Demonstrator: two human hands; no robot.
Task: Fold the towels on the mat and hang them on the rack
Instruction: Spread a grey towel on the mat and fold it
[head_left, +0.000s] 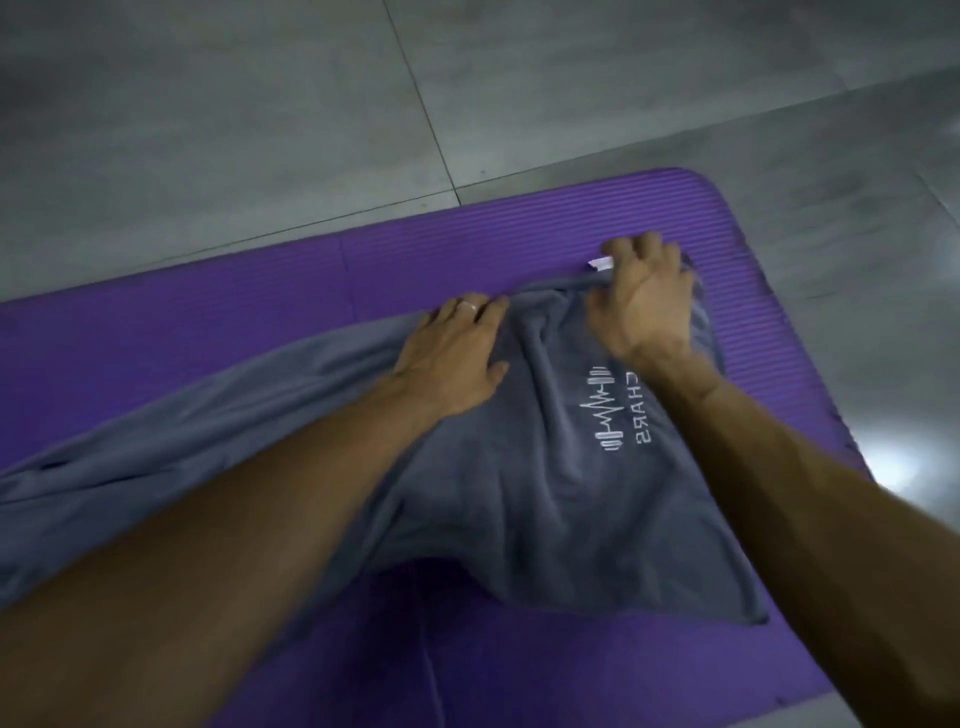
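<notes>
A: What is lying under both hands?

B: Grey floor tiles (208, 130) are stretching beyond the fingertips, and a purple ribbed exercise mat (260, 291) is spreading beneath both forearms. A grey towel (519, 493) is lying rumpled on that mat, running from under the left forearm across to the right hand.

A: And the hands?

B: The left hand (452, 358) is resting flat on the towel's far edge, fingers straight, a ring (469, 307) showing on one. The right hand (644, 301) is curling its fingers round the far corner, pinching the cloth. White embroidery (618, 410) is sitting just nearer than the right wrist; a small white tag (600, 263) is poking out beside the right fingertips.
</notes>
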